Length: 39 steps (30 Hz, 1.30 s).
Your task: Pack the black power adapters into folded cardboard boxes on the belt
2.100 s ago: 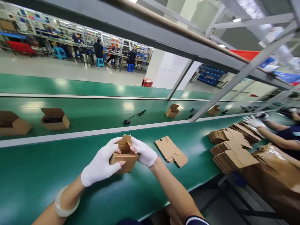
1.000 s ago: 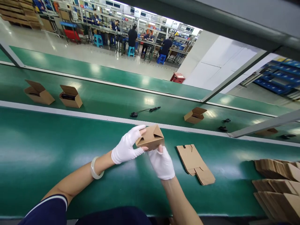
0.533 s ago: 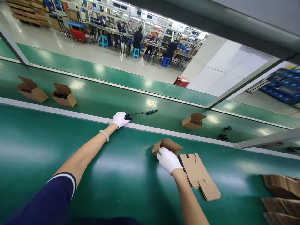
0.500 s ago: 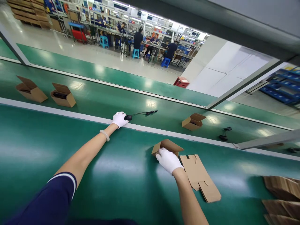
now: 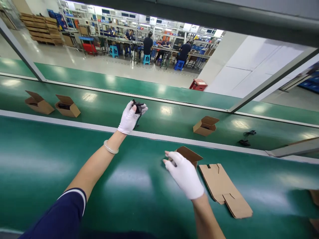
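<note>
My left hand (image 5: 128,118), in a white glove with bare fingertips, is closed around a black power adapter (image 5: 138,108) with its cable, held up over the far green belt. My right hand (image 5: 184,171), gloved the same way, hovers in front of an open cardboard box (image 5: 188,155) on the near green surface. Its thumb and fingers are apart with nothing between them. The hand hides most of that box; its raised lid shows. Just right of it lie flattened cardboard boxes (image 5: 224,186), stacked flat.
On the far belt (image 5: 104,109) stand open boxes with dark contents: two at left (image 5: 67,107) and one at right (image 5: 205,126). Another black adapter with cable (image 5: 245,142) lies farther right. A pale rail (image 5: 159,135) divides the surfaces. Metal posts (image 5: 271,81) rise beyond; people sit at distant benches.
My left hand has lifted the adapter off the belt, its cable now gathered at the hand. My right hand has come off the box and its fingers have spread. The view has shifted slightly.
</note>
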### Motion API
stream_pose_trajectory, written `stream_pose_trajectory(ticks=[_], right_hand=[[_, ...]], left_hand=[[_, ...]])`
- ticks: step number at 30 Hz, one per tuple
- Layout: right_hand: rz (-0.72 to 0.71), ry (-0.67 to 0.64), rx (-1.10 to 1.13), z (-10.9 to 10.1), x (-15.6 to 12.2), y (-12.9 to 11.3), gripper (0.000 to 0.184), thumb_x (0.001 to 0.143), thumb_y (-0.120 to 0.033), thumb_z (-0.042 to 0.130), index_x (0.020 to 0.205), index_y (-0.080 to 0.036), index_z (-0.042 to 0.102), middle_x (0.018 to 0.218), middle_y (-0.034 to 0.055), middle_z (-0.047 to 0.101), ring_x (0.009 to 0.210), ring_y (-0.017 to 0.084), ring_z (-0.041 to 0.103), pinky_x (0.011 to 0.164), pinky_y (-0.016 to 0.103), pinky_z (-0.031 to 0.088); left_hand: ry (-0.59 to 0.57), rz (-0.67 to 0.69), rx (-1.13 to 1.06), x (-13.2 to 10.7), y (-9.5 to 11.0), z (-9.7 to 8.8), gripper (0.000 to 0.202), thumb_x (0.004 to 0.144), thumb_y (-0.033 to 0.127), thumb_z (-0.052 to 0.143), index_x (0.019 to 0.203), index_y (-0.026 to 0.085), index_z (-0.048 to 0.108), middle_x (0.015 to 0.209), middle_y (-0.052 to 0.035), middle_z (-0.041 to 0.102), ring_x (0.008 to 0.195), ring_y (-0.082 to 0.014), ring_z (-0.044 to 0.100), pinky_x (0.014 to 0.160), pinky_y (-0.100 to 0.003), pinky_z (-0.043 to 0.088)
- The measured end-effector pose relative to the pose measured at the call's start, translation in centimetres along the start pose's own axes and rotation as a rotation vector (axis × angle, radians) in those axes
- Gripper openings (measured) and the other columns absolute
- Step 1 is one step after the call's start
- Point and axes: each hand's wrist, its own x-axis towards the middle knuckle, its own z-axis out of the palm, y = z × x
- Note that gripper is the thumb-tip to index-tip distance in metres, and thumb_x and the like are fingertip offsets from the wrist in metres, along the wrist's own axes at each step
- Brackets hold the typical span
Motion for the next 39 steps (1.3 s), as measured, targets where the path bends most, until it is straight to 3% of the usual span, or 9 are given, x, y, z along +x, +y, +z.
stream_pose_trajectory(ticks=[3, 7, 11, 14, 21, 27, 31, 36, 39], right_hand=[[-0.082, -0.08, 0.189, 2.5, 1.5, -2.3, 0.052, 0.078, -0.035, 0.054, 0.128, -0.022, 0.046, 0.112, 0.0077, 0.058, 0.066, 0.015, 0.055, 0.076, 0.036, 0.046], [-0.174, -0.204, 0.388, 5.6, 2.4, -5.6, 0.07, 0.068, -0.032, 0.067, 0.132, -0.02, 0.041, 0.103, 0.0056, 0.059, 0.067, 0.014, 0.053, 0.076, 0.034, 0.045], [-0.23, -0.25, 0.584, 6.7, 1.2, -7.5, 0.045, 0.068, -0.031, 0.066, 0.111, -0.022, 0.057, 0.092, 0.0015, 0.06, 0.075, 0.016, 0.054, 0.076, 0.031, 0.045], [-0.15, -0.128, 0.732, 5.4, 0.3, -6.8, 0.028, 0.07, -0.033, 0.062, 0.095, -0.022, 0.061, 0.085, 0.0014, 0.059, 0.074, 0.017, 0.054, 0.073, 0.031, 0.046], [-0.024, 0.276, 0.944, -0.2, 0.3, -4.2, 0.038, 0.072, -0.04, 0.061, 0.105, -0.021, 0.057, 0.079, 0.0005, 0.058, 0.063, 0.014, 0.052, 0.065, 0.03, 0.05], [-0.061, 0.271, 0.797, -0.5, 0.0, -3.3, 0.025, 0.072, -0.039, 0.061, 0.09, -0.021, 0.058, 0.082, 0.0018, 0.061, 0.072, 0.017, 0.056, 0.07, 0.03, 0.051], [-0.055, 0.442, 0.726, -0.6, -0.5, -1.2, 0.022, 0.075, -0.041, 0.058, 0.084, -0.021, 0.055, 0.078, 0.0022, 0.059, 0.071, 0.017, 0.056, 0.068, 0.03, 0.05], [-0.04, 0.823, 0.506, -1.2, -0.3, 3.4, 0.021, 0.078, -0.039, 0.055, 0.088, -0.021, 0.053, 0.082, 0.004, 0.061, 0.075, 0.018, 0.058, 0.073, 0.032, 0.048], [-0.054, 0.794, 0.173, -1.0, 0.2, 6.1, 0.019, 0.083, -0.037, 0.048, 0.088, -0.02, 0.055, 0.081, 0.0053, 0.062, 0.075, 0.019, 0.059, 0.077, 0.032, 0.047]], left_hand=[[-0.047, -0.126, -0.266, -1.7, 3.9, 3.4, 0.043, 0.079, 0.055, 0.056, 0.1, 0.018, 0.051, 0.098, -0.0062, 0.065, 0.087, -0.0188, 0.066, 0.081, -0.036, 0.052], [-0.066, -0.181, -0.324, -5.2, 7.7, 5.9, 0.038, 0.086, 0.051, 0.049, 0.101, 0.016, 0.052, 0.098, -0.0051, 0.064, 0.082, -0.0158, 0.067, 0.071, -0.028, 0.054], [-0.061, -0.086, -0.301, -7.5, 9.6, 6.1, 0.036, 0.084, 0.048, 0.053, 0.1, 0.016, 0.051, 0.097, -0.004, 0.065, 0.081, -0.015, 0.067, 0.066, -0.024, 0.055], [-0.013, -0.021, -0.239, -8.3, 9.7, 5.4, 0.037, 0.08, 0.047, 0.06, 0.101, 0.019, 0.049, 0.095, -0.0028, 0.066, 0.085, -0.0166, 0.068, 0.064, -0.023, 0.055], [-0.07, -0.271, -0.102, -12.3, 5.7, 5.6, 0.043, 0.078, 0.047, 0.062, 0.105, 0.018, 0.046, 0.097, -0.0068, 0.065, 0.088, -0.0216, 0.067, 0.065, -0.029, 0.056], [-0.216, -0.432, 0.136, -14.8, 3.8, 7.4, 0.046, 0.078, 0.05, 0.058, 0.109, 0.016, 0.05, 0.108, -0.0095, 0.062, 0.097, -0.023, 0.06, 0.071, -0.029, 0.054], [-0.395, -0.371, 0.173, -14.1, 2.9, 7.9, 0.042, 0.081, 0.047, 0.056, 0.108, 0.015, 0.052, 0.112, -0.0104, 0.061, 0.104, -0.0244, 0.058, 0.086, -0.035, 0.05], [-0.382, -0.311, 0.373, -12.8, -2.6, 8.5, 0.046, 0.082, 0.038, 0.055, 0.12, 0.015, 0.046, 0.132, -0.0161, 0.049, 0.125, -0.0272, 0.044, 0.105, -0.043, 0.036], [-0.398, -0.346, 0.561, -12.6, -6.6, 9.2, 0.059, 0.079, 0.034, 0.059, 0.131, 0.016, 0.039, 0.139, -0.0161, 0.042, 0.131, -0.0287, 0.036, 0.109, -0.046, 0.028]])
